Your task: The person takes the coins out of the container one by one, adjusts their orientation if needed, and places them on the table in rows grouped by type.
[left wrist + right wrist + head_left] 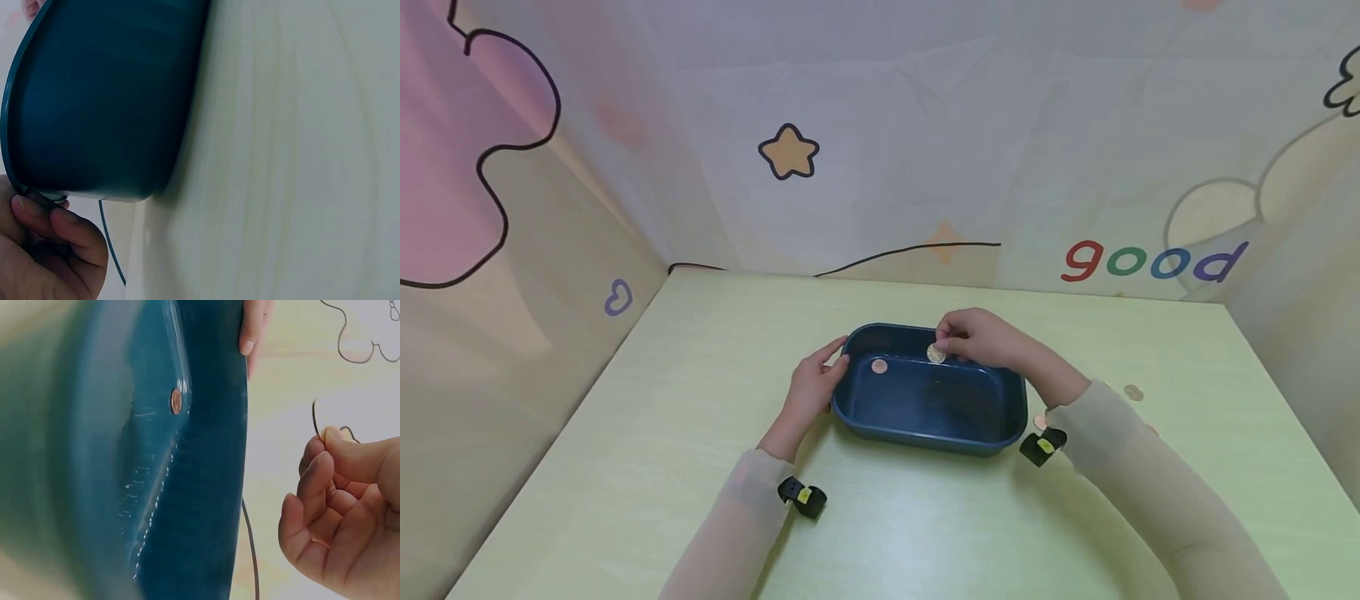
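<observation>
A dark blue rectangular tray (917,439) with rounded corners stands on the table. My left hand (808,385) grips its left end, thumb at the rim and fingers against the outside; the left wrist view shows those curled fingers (78,231) at the tray's edge. Above the tray's far right part, my right hand (981,337) pinches a pale gold coin (936,354) between thumb and fingertips. Seen from the right wrist, that coin (315,420) is nearly edge-on. A copper-coloured coin (879,366) lies inside the tray toward the left, also visible in the right wrist view.
To the right of the tray, a coin (1134,392) lies on the pale table (700,467). Another coin (1040,421) shows beside the right cuff, and one more (1152,430) is partly hidden by the sleeve. A printed cloth (880,167) hangs behind the table.
</observation>
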Motion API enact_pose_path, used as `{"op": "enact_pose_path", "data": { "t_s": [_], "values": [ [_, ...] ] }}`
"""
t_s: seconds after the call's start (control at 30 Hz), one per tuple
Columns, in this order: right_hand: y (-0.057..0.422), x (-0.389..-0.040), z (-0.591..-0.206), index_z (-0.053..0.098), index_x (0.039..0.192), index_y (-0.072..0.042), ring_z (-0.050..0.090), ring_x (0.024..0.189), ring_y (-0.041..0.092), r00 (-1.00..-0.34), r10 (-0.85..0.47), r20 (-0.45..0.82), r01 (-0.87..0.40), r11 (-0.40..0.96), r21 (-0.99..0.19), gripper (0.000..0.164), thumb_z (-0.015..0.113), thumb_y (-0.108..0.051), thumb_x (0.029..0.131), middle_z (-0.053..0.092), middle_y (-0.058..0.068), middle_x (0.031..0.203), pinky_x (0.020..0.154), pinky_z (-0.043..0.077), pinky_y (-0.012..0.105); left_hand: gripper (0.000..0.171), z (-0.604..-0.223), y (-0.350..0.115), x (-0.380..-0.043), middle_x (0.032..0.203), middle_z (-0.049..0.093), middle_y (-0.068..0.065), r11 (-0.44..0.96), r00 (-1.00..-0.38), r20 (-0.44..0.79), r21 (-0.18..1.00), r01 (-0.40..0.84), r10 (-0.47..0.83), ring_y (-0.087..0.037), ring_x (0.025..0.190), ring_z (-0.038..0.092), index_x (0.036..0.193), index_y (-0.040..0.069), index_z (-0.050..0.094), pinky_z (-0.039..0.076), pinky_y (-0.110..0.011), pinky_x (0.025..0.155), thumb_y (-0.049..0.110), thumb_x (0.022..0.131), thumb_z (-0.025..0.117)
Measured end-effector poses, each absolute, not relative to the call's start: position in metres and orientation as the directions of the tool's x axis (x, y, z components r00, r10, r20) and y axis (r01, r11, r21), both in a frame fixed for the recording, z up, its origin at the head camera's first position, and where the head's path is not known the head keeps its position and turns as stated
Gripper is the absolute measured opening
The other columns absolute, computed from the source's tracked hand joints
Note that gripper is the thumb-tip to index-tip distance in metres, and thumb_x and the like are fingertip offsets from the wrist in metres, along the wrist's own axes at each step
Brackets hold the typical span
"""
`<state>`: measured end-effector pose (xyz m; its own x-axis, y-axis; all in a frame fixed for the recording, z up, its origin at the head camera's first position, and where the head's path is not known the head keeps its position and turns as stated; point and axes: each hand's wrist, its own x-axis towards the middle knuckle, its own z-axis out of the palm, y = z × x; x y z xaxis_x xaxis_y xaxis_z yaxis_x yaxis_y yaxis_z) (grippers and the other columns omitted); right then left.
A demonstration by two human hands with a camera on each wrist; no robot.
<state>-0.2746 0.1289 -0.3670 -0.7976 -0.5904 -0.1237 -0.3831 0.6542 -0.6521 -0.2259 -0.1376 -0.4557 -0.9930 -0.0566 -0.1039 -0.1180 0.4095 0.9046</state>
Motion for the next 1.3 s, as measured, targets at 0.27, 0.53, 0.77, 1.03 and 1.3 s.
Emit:
{"op": "enact_pose_path", "data": {
  "t_s": [0.27,0.53,0.77,1.03,1.3],
  "values": [
    [0.152,-0.267,-0.369,0.065,0.101,0.001,0.054,0.072,0.016,-0.833,-0.538,-0.127,-0.327,0.664,-0.672,0.015,0.06,-0.013,0.103,0.063,0.015,0.087,0.07,0.047,0.029,0.047,-0.456,-0.138,-0.226,0.049,0.037,0.007,0.408,-0.993,-0.106,0.905,-0.12,-0.056,-0.008,0.034,0.036,0.15,0.013,0.053,0.036,-0.021,0.042,0.022,0.104,0.057],
    [0.176,-0.258,-0.372,0.066,0.1,0.002,0.057,0.076,0.017,-0.857,-0.504,-0.111,-0.308,0.672,-0.673,0.015,0.06,-0.012,0.102,0.065,0.016,0.091,0.073,0.052,0.029,0.047,-0.457,-0.14,-0.225,0.05,0.037,0.007,0.399,-0.993,-0.104,0.91,-0.114,-0.047,-0.008,0.034,0.036,0.15,0.012,0.053,0.036,-0.022,0.041,0.023,0.104,0.056],
    [0.194,-0.255,-0.379,0.066,0.098,0.001,0.054,0.076,0.017,-0.879,-0.463,-0.114,-0.272,0.683,-0.678,0.015,0.061,-0.013,0.102,0.065,0.014,0.089,0.063,0.046,0.027,0.047,-0.456,-0.139,-0.225,0.05,0.037,0.006,0.401,-0.993,-0.101,0.909,-0.115,-0.056,-0.008,0.035,0.036,0.15,0.013,0.053,0.036,-0.021,0.042,0.023,0.104,0.057],
    [0.223,-0.251,-0.379,0.068,0.104,0.003,0.054,0.076,0.017,-0.911,-0.395,-0.115,-0.216,0.697,-0.684,0.019,0.06,-0.014,0.103,0.066,0.012,0.09,0.062,0.045,0.027,0.047,-0.453,-0.138,-0.225,0.05,0.037,0.006,0.402,-0.993,-0.109,0.907,-0.122,-0.054,-0.01,0.036,0.037,0.15,0.014,0.053,0.037,-0.022,0.042,0.024,0.105,0.056],
    [0.261,-0.248,-0.381,0.067,0.113,0.006,0.058,0.084,0.018,-0.94,-0.319,-0.123,-0.165,0.738,-0.654,0.027,0.058,-0.018,0.105,0.07,0.015,0.098,0.07,0.051,0.028,0.047,-0.455,-0.138,-0.226,0.048,0.037,0.008,0.42,-0.995,-0.092,0.902,-0.104,-0.05,-0.006,0.033,0.035,0.15,0.011,0.053,0.036,-0.02,0.041,0.021,0.104,0.055]
  ]
}}
